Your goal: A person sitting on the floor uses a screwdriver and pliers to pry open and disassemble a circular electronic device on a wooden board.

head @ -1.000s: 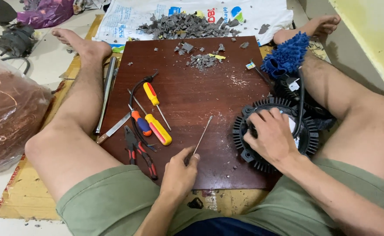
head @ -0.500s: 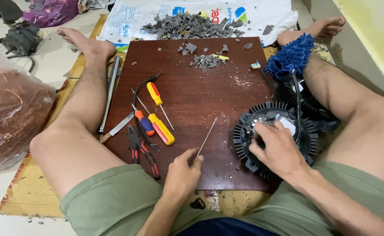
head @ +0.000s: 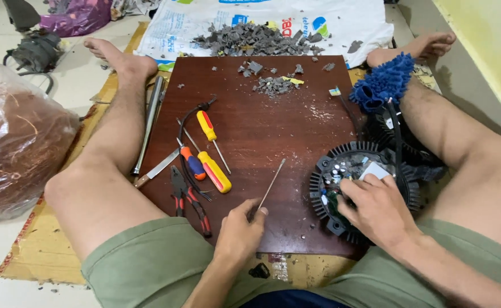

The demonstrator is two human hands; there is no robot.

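My left fingers [head: 249,215] pinched the thin metal rod [head: 271,185], right fingers [head: 357,191] gripped the finned round housing [head: 357,197] at 3 o'clock; a slip risked gouging its circuit board [head: 337,177].

View: one camera only, worn on the person's head; no second view shares the scene.
Direction: looks steeply down and forward over the lap, toward the feet.
Landmark: the brown board [head: 262,142] lies mid-frame, its far edge toward the top.
Nearness: close; the board fills most of the width, with the shorts at the bottom edge.
Near edge of board: left hand [head: 240,232] and right hand [head: 379,208].
Beyond board: white sack [head: 341,23] with grey scraps.
Left of board: clear bag of copper wire [head: 16,148], cut by the frame edge.
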